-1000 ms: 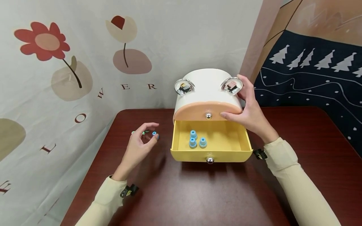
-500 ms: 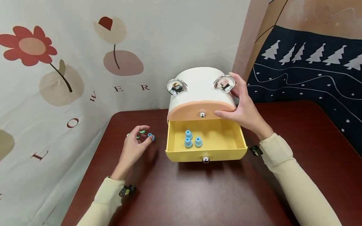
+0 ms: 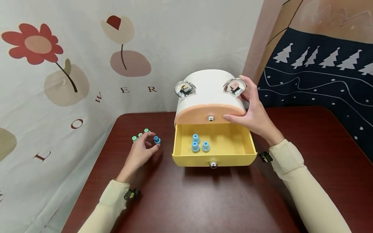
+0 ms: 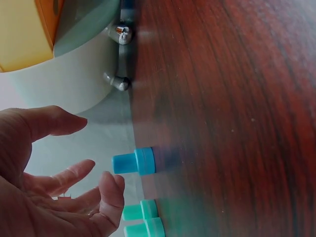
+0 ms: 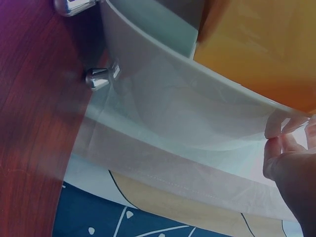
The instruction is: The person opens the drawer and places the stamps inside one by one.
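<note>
My left hand (image 3: 140, 153) reaches around a darker blue stepped peg (image 3: 157, 139) standing on the table. In the left wrist view, thumb and fingers are spread, with a gap to the blue peg (image 4: 134, 162). Behind that hand stand several small green pegs (image 3: 134, 138), partly hidden. My right hand (image 3: 256, 113) grips the right side of a white drawer box (image 3: 211, 85), thumb on its orange upper front (image 3: 192, 115), other fingers behind a silver ear. The yellow lower drawer (image 3: 192, 160) is pulled out, holding three light blue pegs (image 3: 205, 147).
The box stands on short silver feet (image 5: 98, 78) on a dark red wooden table (image 3: 186, 200). A printed white cloth (image 3: 175, 42) hangs behind and to the left. At the right back hangs a dark blue cloth (image 3: 320, 84) with white trees.
My left hand has drawn slightly left, and its thumb and fingers have come close around the blue peg. The right hand keeps its hold on the box. The head view shifted a little.
</note>
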The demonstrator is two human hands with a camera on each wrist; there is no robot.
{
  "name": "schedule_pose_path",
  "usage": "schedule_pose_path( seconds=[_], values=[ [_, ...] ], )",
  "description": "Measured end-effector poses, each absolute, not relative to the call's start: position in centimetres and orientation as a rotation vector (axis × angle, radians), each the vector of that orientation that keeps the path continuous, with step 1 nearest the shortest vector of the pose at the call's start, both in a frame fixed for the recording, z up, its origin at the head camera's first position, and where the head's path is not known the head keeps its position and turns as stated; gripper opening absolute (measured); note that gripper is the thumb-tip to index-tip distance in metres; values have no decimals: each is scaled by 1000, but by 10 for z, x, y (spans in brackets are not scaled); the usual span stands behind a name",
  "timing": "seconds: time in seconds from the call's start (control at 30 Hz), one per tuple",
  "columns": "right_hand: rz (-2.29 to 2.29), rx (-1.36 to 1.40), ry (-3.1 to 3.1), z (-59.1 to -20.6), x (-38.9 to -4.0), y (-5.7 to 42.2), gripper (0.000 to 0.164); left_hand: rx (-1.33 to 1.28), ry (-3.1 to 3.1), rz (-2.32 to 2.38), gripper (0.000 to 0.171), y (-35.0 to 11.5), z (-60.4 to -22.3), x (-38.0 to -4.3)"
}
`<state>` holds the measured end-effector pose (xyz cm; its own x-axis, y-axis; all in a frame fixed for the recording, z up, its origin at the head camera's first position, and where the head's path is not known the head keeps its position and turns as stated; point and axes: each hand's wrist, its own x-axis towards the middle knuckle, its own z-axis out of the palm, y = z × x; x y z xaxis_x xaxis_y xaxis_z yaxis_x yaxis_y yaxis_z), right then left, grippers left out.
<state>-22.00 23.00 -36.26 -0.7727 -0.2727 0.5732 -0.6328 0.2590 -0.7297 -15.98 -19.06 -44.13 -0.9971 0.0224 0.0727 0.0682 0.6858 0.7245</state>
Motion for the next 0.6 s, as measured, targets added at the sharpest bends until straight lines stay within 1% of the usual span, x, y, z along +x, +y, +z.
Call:
schedule_pose_path(
  seconds=[0.17, 0.3, 0.4, 0.5, 0.6],
  values=[
    [1517, 815, -2214, -363, -220, 231, 125, -116, -2847, -1226, 51, -197, -452, -166],
    [1511, 813, -2219, -364, -221, 231, 124, -160, -2838, -1151, 57, -217, -491, -185],
    [1510, 822, -2212, -364, -221, 231, 124, -153, -2829, -1102, 56, -228, -517, -197],
    [1512, 830, -2203, -364, -221, 231, 125, -177, -2813, -1157, 53, -224, -510, -192],
    [1517, 837, -2195, -364, -221, 230, 125, -181, -2819, -1183, 51, -213, -489, -181]
  ],
)
